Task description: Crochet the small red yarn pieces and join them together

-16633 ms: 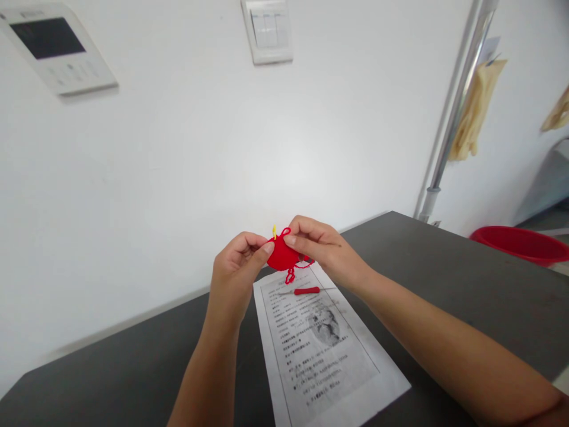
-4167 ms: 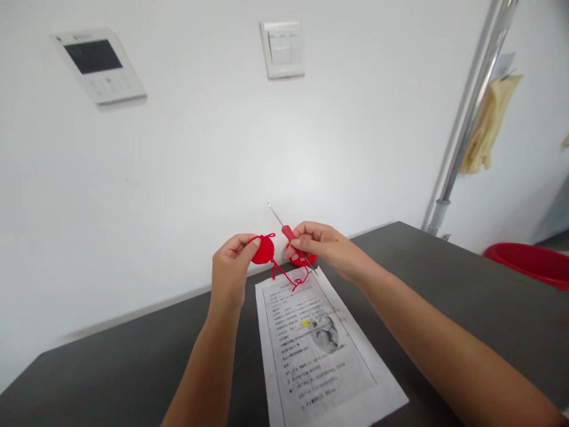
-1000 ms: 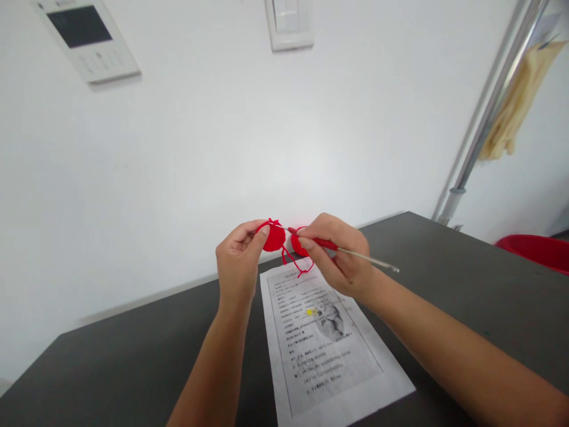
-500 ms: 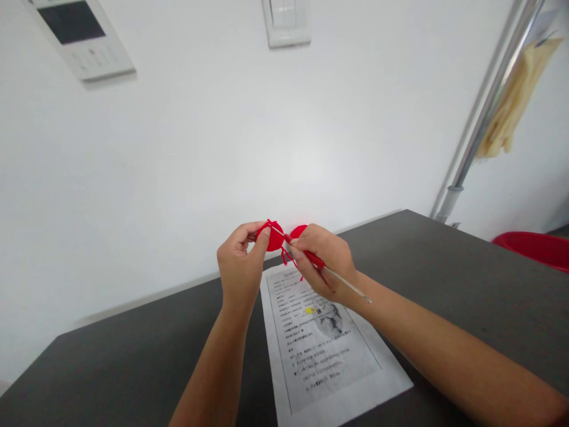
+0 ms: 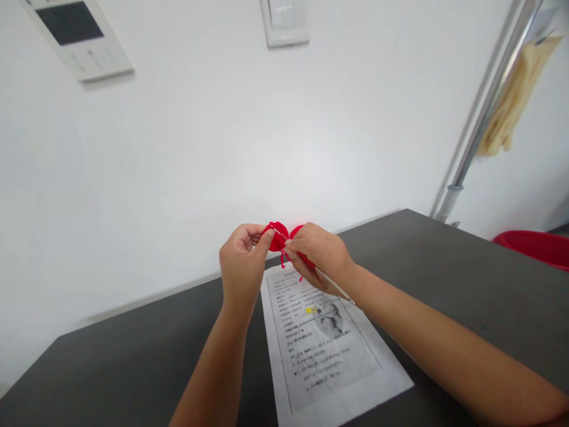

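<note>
Between thumb and fingers, my left hand (image 5: 242, 258) pinches a small round piece of red crochet (image 5: 280, 242) near the wall. My right hand (image 5: 326, 255) is closed round a crochet hook (image 5: 334, 285) with a red grip. Its tip lies at the upper edge of the crochet piece; whether it is through a stitch I cannot tell. Red yarn (image 5: 283, 260) dangles below the piece. Partly hidden behind my right hand is another round red thing (image 5: 296, 230), perhaps a yarn ball.
A printed sheet (image 5: 320, 370) lies under my hands on the dark table (image 5: 133, 367), with a small yellow item (image 5: 310, 310) on it. The white wall (image 5: 200, 148) rises behind. At the right are a metal pole (image 5: 484, 118), pale yellow gloves (image 5: 518, 98) and a red basin (image 5: 533, 246).
My right hand and the hook have shifted slightly left, closer to my left hand. The crochet piece has moved a little to the right and stays in my left fingers.
</note>
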The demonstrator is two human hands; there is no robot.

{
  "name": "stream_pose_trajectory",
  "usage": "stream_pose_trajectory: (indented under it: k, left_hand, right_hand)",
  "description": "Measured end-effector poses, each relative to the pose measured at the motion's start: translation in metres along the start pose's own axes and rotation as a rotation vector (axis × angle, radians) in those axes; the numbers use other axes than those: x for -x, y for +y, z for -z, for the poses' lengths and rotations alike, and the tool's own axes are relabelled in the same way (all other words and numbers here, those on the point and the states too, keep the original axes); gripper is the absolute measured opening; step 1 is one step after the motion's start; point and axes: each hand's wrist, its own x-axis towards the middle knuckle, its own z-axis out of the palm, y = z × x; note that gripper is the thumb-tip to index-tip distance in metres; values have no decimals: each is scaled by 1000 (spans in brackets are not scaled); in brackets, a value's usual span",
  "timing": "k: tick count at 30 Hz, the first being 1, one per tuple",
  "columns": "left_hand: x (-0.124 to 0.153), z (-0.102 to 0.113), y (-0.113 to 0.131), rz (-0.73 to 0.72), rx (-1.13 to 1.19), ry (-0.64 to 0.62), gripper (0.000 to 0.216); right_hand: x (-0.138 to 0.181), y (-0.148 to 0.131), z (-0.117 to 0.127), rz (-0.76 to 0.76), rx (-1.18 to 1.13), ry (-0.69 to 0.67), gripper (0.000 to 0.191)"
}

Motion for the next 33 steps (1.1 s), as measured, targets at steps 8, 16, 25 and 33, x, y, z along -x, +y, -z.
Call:
stream_pose_trajectory:
  k: [8,16,25,33]
  left_hand:
    - [4,-4,2,-24,74,-43,4]
    - [6,-6,2,15,156,-69,7]
    - [-2,-4,-10,101,322,-123,18]
    - [-1,-5,-3,98,231,-207,11]
  right_hand:
    - [-2,-2,3,-436,-185,0,4]
    - [-11,-5,5,-956,-553,3,20]
    - [-10,5,-1,-1154,-1048,140,32]
    - [-11,9,0,-1215,-1220,132,41]
